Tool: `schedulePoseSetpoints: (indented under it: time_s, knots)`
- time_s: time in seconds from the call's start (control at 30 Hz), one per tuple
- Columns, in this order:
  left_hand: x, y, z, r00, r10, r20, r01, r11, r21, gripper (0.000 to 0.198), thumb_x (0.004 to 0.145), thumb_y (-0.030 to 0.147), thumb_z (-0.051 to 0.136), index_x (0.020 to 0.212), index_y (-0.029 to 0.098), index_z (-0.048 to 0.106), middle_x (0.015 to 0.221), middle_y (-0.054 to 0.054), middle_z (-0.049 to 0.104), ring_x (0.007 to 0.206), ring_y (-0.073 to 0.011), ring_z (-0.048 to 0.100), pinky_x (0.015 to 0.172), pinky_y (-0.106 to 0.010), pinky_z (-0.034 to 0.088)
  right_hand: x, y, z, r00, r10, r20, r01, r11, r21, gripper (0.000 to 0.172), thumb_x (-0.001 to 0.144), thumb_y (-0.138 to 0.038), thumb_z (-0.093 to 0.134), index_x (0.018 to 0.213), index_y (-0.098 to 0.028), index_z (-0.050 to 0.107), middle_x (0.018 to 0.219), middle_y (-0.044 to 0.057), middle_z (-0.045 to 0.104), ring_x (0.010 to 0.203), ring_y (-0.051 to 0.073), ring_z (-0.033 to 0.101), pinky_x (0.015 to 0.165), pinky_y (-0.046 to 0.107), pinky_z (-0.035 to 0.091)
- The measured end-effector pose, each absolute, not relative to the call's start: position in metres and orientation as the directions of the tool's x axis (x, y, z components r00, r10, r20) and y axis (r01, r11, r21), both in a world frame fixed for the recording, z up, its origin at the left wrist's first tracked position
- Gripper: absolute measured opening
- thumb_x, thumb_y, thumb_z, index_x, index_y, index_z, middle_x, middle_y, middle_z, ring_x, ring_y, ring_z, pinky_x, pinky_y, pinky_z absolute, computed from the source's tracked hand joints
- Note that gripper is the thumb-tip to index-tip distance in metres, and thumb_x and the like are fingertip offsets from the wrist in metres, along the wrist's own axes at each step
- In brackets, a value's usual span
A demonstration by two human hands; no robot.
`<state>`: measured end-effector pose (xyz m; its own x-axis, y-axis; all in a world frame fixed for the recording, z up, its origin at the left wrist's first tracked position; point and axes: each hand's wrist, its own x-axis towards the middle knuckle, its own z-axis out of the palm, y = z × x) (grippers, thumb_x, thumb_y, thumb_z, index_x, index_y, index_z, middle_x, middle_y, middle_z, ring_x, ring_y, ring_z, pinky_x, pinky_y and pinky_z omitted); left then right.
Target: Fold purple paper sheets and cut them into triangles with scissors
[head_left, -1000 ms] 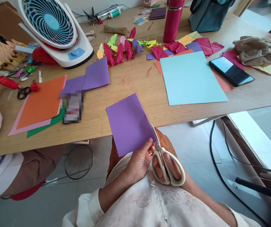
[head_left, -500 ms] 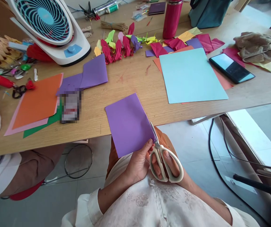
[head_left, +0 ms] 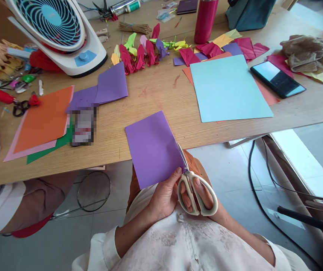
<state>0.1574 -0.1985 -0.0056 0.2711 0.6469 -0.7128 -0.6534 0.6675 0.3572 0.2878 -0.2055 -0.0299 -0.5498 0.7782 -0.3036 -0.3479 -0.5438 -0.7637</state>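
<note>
My left hand [head_left: 165, 194] pinches the near edge of a purple paper sheet [head_left: 151, 148], which I hold over the front edge of the wooden table [head_left: 161, 101]. Fingers of my right hand [head_left: 199, 194] sit in the loops of white-handled scissors [head_left: 192, 184]. The blades lie along the sheet's right edge, with their tip pointing away from me. Both hands are close to my body, above my lap.
On the table lie a light blue sheet [head_left: 229, 88], purple sheets [head_left: 105, 88], an orange sheet [head_left: 44, 118], several folded paper pieces [head_left: 147, 52], a phone [head_left: 277, 79], a fan [head_left: 56, 32], a red bottle [head_left: 205, 20], a teal bag [head_left: 248, 13]. Another person's leg [head_left: 34, 203] is at the left.
The scissors' handles have drawn closer together and the blades have edged along the purple sheet's right side. The view shifted slightly; the hands stay in place.
</note>
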Motion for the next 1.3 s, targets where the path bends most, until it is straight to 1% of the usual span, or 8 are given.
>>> schedulePoseSetpoints:
  time_s: [0.13, 0.3, 0.47, 0.67, 0.83, 0.93, 1.13, 1.3]
  knots:
    - [0.158, -0.197, -0.002, 0.212, 0.641, -0.737, -0.684, 0.636, 0.356, 0.042, 0.072, 0.052, 0.084, 0.062, 0.016, 0.064, 0.048, -0.002, 0.056, 0.047, -0.018, 0.06, 0.054, -0.032, 0.054, 0.287, -0.207, -0.031, -0.558, 0.774, -0.301, -0.368, -0.555, -0.746, 0.045, 0.099, -0.063, 0.043, 0.089, -0.022, 0.06, 0.058, -0.002, 0.052, 0.045, 0.012, 0.048, 0.043, 0.024, 0.038]
    - [0.154, -0.198, 0.001, 0.318, 0.606, -0.729, -0.639, 0.705, 0.307, 0.053, 0.071, 0.058, 0.082, 0.05, 0.019, 0.055, 0.04, -0.001, 0.046, 0.053, -0.0227, 0.064, 0.057, -0.034, 0.055, 0.286, -0.204, -0.03, -0.589, 0.76, -0.273, -0.399, -0.568, -0.72, 0.048, 0.097, -0.066, 0.046, 0.086, -0.021, 0.061, 0.058, -0.002, 0.053, 0.044, 0.012, 0.049, 0.043, 0.024, 0.039]
    - [0.151, -0.199, 0.001, 0.379, 0.614, -0.692, -0.579, 0.741, 0.341, 0.059, 0.075, 0.067, 0.074, 0.047, 0.018, 0.056, 0.04, -0.006, 0.052, 0.042, -0.0193, 0.056, 0.049, -0.034, 0.052, 0.285, -0.203, -0.027, -0.581, 0.77, -0.264, -0.406, -0.556, -0.726, 0.048, 0.096, -0.066, 0.048, 0.089, -0.02, 0.061, 0.057, -0.001, 0.058, 0.043, 0.012, 0.051, 0.041, 0.023, 0.04]
    - [0.147, -0.2, 0.0, 0.436, 0.632, -0.641, -0.61, 0.731, 0.306, 0.053, 0.071, 0.062, 0.08, 0.055, 0.017, 0.058, 0.048, -0.003, 0.057, 0.047, -0.0183, 0.059, 0.057, -0.035, 0.055, 0.284, -0.205, -0.033, -0.566, 0.788, -0.243, -0.402, -0.521, -0.753, 0.049, 0.099, -0.064, 0.043, 0.092, -0.02, 0.062, 0.056, -0.002, 0.058, 0.043, 0.012, 0.05, 0.043, 0.023, 0.04]
    - [0.136, -0.207, -0.008, 0.186, 0.646, -0.74, -0.83, 0.506, 0.233, 0.035, 0.069, 0.039, 0.09, 0.079, 0.017, 0.065, 0.069, 0.0, 0.065, 0.064, -0.0156, 0.065, 0.07, -0.031, 0.056, 0.284, -0.206, -0.033, -0.562, 0.789, -0.25, -0.409, -0.528, -0.745, 0.046, 0.098, -0.063, 0.045, 0.091, -0.021, 0.063, 0.057, -0.002, 0.056, 0.043, 0.013, 0.048, 0.043, 0.024, 0.039]
    - [0.133, -0.209, -0.012, 0.133, 0.613, -0.779, -0.854, 0.469, 0.224, 0.033, 0.07, 0.032, 0.09, 0.078, 0.017, 0.061, 0.068, 0.001, 0.063, 0.063, -0.0136, 0.063, 0.071, -0.03, 0.055, 0.284, -0.207, -0.031, -0.563, 0.786, -0.256, -0.404, -0.532, -0.744, 0.045, 0.1, -0.061, 0.044, 0.092, -0.021, 0.063, 0.057, -0.002, 0.054, 0.045, 0.012, 0.047, 0.044, 0.024, 0.038]
    - [0.133, -0.209, -0.012, -0.066, 0.612, -0.788, -0.847, 0.384, 0.369, 0.029, 0.073, 0.021, 0.087, 0.091, 0.019, 0.065, 0.074, 0.002, 0.062, 0.061, -0.0105, 0.06, 0.063, -0.025, 0.054, 0.281, -0.206, -0.03, -0.59, 0.77, -0.242, -0.413, -0.545, -0.729, 0.049, 0.098, -0.066, 0.043, 0.089, -0.022, 0.062, 0.056, -0.002, 0.055, 0.042, 0.011, 0.045, 0.044, 0.024, 0.037]
    - [0.133, -0.21, -0.009, -0.132, 0.619, -0.774, -0.827, 0.361, 0.43, 0.026, 0.075, 0.018, 0.085, 0.091, 0.019, 0.065, 0.077, 0.002, 0.063, 0.062, -0.0101, 0.06, 0.062, -0.025, 0.055, 0.279, -0.206, -0.032, -0.582, 0.774, -0.249, -0.426, -0.551, -0.717, 0.05, 0.097, -0.067, 0.043, 0.088, -0.022, 0.064, 0.055, -0.002, 0.056, 0.042, 0.012, 0.046, 0.044, 0.024, 0.038]
